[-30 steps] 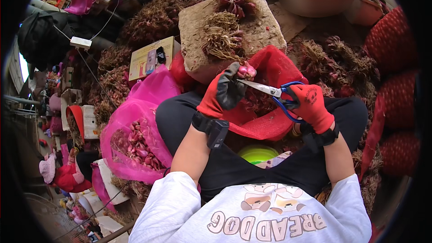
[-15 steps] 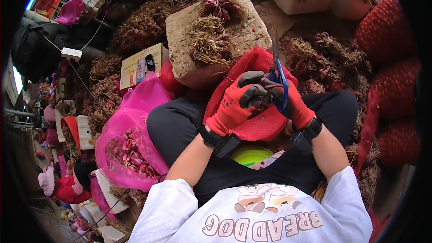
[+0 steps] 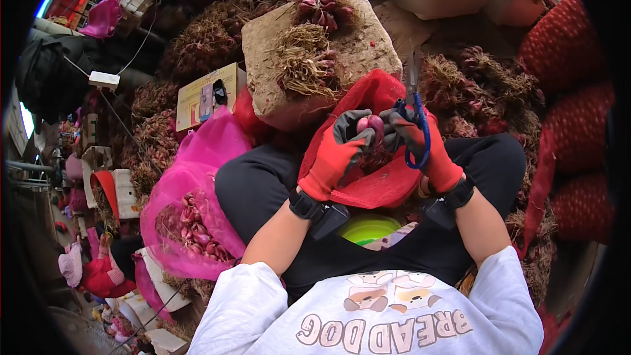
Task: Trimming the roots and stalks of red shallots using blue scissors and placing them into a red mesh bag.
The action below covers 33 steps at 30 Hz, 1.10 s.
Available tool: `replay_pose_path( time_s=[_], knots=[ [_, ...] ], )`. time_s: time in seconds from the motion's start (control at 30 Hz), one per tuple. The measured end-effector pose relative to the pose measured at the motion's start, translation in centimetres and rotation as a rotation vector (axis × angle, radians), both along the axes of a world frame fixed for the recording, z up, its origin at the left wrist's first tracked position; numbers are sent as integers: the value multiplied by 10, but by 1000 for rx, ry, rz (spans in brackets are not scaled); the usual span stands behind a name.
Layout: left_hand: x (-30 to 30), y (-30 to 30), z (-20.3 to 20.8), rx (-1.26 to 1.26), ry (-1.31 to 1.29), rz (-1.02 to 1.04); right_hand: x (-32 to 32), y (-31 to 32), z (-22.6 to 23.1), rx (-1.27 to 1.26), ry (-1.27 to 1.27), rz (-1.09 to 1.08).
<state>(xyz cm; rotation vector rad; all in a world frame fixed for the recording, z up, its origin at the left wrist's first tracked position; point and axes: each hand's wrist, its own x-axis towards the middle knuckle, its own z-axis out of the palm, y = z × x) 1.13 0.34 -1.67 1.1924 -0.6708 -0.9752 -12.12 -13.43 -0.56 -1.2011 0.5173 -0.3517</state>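
The left hand (image 3: 338,154) pinched a small, firm, smooth-skinned shallot (image 3: 373,125); the right hand (image 3: 427,148) was closed on blue-handled scissors (image 3: 417,115)

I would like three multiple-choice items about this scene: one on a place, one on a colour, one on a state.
1. Where is the pink mesh bag of shallots?
A. by the person's left leg
B. on the burlap-covered block
C. behind the person

2. What colour are the scissors' handles?
A. yellow
B. blue
C. white

3. What does the left hand hold?
A. nothing
B. a knife
C. a shallot

Answers: 1 A, the bag lies beside the left thigh. 2 B, blue loops ring the right hand. 3 C, the gloved fingers pinch the purple bulb.
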Motion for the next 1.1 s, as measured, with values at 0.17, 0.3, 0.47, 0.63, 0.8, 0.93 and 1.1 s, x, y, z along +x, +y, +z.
replay_pose_path(
  time_s=[0.17, 0.3, 0.47, 0.63, 0.8, 0.93, 1.1],
  knots=[
    [2, 1, 15, 31, -182, 85, -7, -11, -15, 110, -66, 50],
    [3, 1, 11, 38, -224, 42, -5, -6, -9, 96, -78, 78],
    [-9, -3, 6, -38, -111, 140, -7, 6, -6, 86, -153, 104],
    [-12, -5, -1, 3, -205, 117, -2, 10, -17, -55, -78, -10],
    [-7, -2, 18, 82, 27, 23, -8, 4, -10, 108, -80, 71],
    [-6, -2, 11, 41, 21, 69, -5, 8, -15, 152, -46, 14],
    [-6, -2, 10, -25, -512, 82, -3, 9, -9, 110, -108, 51]
  ],
)
